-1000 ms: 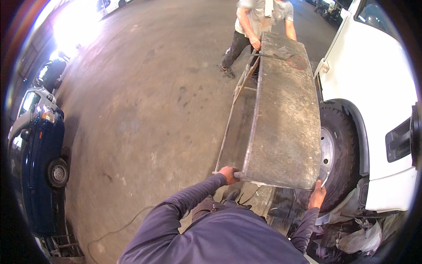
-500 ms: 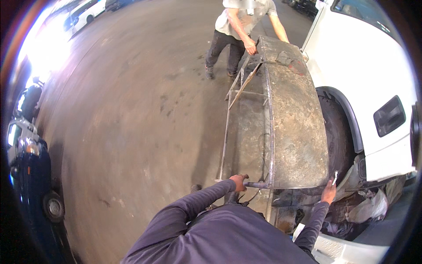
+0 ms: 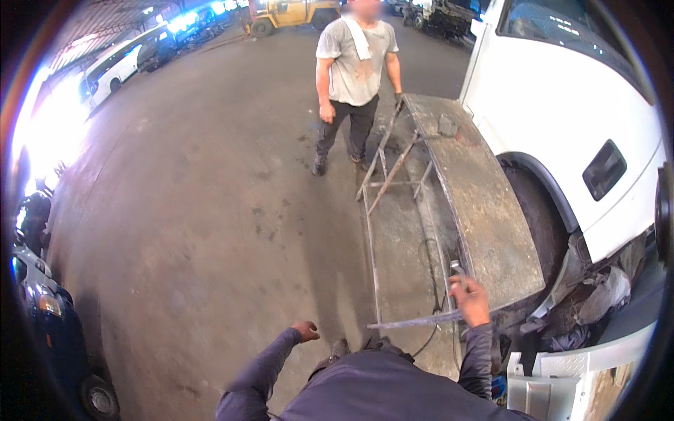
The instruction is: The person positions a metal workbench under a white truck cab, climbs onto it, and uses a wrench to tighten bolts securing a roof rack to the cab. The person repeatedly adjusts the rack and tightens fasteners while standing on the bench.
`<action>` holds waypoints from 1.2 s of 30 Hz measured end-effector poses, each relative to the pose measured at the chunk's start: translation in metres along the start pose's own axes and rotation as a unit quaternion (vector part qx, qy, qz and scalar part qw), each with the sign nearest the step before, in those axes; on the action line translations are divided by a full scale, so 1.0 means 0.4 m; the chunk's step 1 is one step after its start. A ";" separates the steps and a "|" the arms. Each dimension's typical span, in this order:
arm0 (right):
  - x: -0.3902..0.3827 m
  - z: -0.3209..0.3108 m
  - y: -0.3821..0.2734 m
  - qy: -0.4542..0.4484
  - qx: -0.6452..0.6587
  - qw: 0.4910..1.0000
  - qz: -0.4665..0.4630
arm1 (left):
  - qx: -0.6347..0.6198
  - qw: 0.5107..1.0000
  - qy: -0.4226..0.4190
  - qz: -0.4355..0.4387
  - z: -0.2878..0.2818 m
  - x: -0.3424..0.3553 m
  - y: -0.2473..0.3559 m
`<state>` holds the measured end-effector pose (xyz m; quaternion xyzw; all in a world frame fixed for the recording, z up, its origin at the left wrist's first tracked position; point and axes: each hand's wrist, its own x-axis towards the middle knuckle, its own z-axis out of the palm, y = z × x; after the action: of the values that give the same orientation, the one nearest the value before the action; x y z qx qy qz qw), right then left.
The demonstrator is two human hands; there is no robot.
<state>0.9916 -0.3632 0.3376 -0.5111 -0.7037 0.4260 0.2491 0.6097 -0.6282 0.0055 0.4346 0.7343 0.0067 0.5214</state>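
A long metal work stand (image 3: 484, 210) with a worn, stained top and thin tube legs stands between me and the truck. My right hand (image 3: 472, 302) is closed on a small silver wrench-like tool (image 3: 457, 268), held over the stand's near left edge. My left hand (image 3: 306, 332) hangs to the left of the stand, apart from it, fingers loosely bent with nothing visible in them. At the stand's far end a co-worker (image 3: 354, 63) rests one hand (image 3: 399, 100) on its corner; the other arm hangs down.
A white truck cab (image 3: 562, 105) with a dark wheel arch (image 3: 540, 184) stands close along the right. Bumper parts (image 3: 562, 372) and crumpled plastic (image 3: 607, 291) lie at the lower right. A dark blue vehicle (image 3: 56, 330) is at the left; a yellow machine (image 3: 291, 15) stands far back.
My left hand has let go of the stand's near bar and moved left. My right hand has come left with the tool. The co-worker has straightened, taking one hand off the stand.
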 end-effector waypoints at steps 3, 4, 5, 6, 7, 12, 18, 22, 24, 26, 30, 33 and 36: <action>0.042 0.114 0.001 -0.065 -0.007 0.998 -0.024 | -0.137 0.990 0.014 -0.038 -0.016 -0.020 -0.061; 0.060 0.142 -0.009 -0.072 -0.013 0.997 -0.013 | -0.143 0.989 0.028 -0.036 -0.013 -0.023 -0.086; 0.077 0.165 -0.020 -0.078 -0.020 0.997 -0.001 | -0.147 0.988 0.040 -0.034 0.001 -0.012 -0.119; 0.095 0.187 -0.023 -0.068 -0.016 0.998 0.001 | -0.153 0.986 0.047 -0.035 0.008 -0.010 -0.149; 0.115 0.204 -0.018 -0.058 -0.012 0.998 0.006 | -0.164 0.985 0.028 -0.046 0.004 -0.013 -0.168; 0.240 0.304 -0.014 -0.084 -0.001 0.996 0.022 | -0.158 0.987 -0.020 0.021 0.055 0.135 -0.396; 0.359 0.436 0.118 -0.153 -0.016 0.985 0.078 | -0.202 0.978 0.008 -0.053 -0.272 0.201 -0.217; 0.488 0.585 0.059 -0.204 -0.029 0.974 0.094 | -0.147 0.988 -0.033 -0.026 -0.477 0.266 -0.115; 0.567 0.623 0.015 -0.216 0.035 0.972 0.089 | -0.138 0.989 -0.054 0.013 -0.583 0.291 -0.059; 0.677 0.658 0.033 -0.190 0.029 0.980 0.053 | -0.157 0.985 -0.041 0.052 -0.688 0.344 -0.015; 0.829 0.677 -0.072 -0.139 0.045 0.988 0.053 | -0.178 0.979 0.025 0.093 -0.848 0.470 -0.034; 0.913 0.665 -0.127 -0.089 0.058 0.990 0.093 | -0.170 0.979 0.012 0.112 -0.980 0.521 0.004; 0.981 0.672 -0.106 -0.052 0.075 0.988 0.126 | -0.123 0.985 -0.008 0.124 -1.100 0.589 0.026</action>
<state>0.6202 -0.0952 0.2028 -0.5527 -0.6117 0.5318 0.1936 0.2583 -0.2746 0.0318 0.4550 0.6640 0.1585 0.5718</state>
